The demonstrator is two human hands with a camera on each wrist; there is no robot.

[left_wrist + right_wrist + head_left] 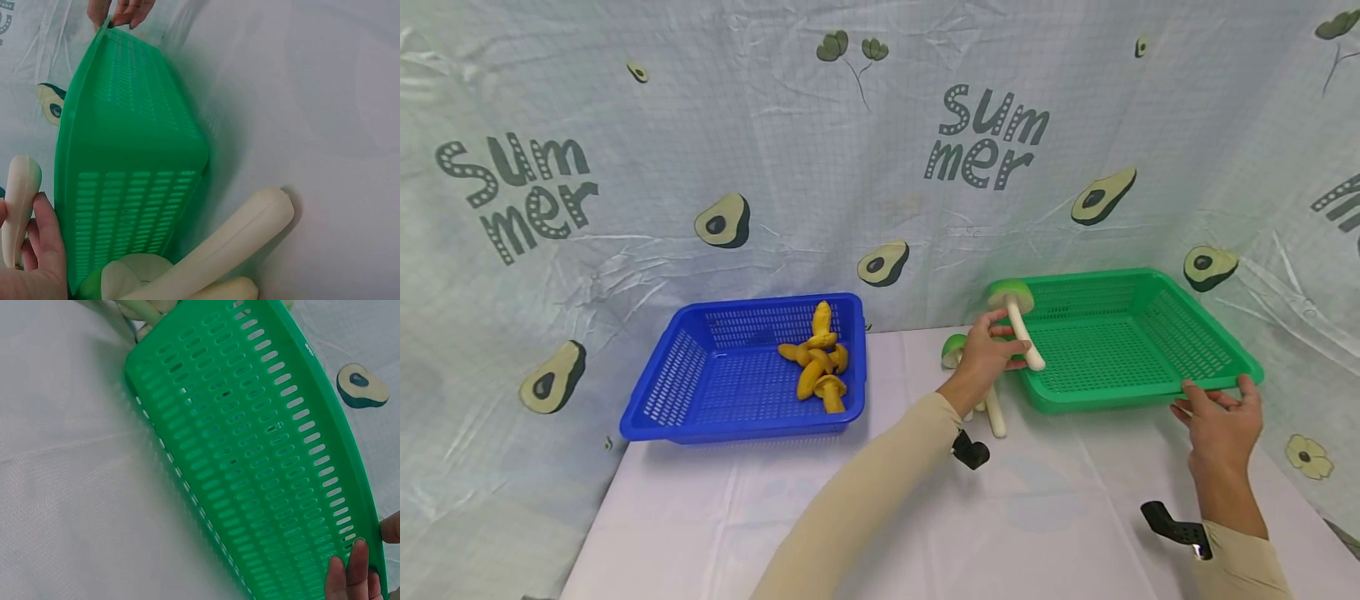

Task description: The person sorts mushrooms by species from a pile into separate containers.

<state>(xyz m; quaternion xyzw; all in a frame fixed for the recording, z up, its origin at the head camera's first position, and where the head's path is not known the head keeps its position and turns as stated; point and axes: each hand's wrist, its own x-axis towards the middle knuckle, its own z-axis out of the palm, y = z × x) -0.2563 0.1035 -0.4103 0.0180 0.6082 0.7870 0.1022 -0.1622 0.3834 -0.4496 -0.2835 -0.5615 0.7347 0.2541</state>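
My left hand (988, 350) pinches a toy mushroom (1017, 321) with a green cap and a long white stem, held over the left rim of a green basket (1120, 350). In the left wrist view that mushroom's pale stem (19, 206) stands beside the basket wall. More green-capped mushrooms (995, 412) lie on the table left of the basket, partly hidden behind the left hand. My right hand (1223, 429) grips the basket's near right rim, thumb on one side and fingers beneath; its fingers (357, 569) press against the basket's outside wall in the right wrist view.
A blue basket (700, 400) stands at the left with several yellow-brown toy mushrooms (820, 362) at its right side. Both baskets rest on a white-covered table (925, 533). Behind them hangs a pale cloth (790, 150) printed with avocados and lettering.
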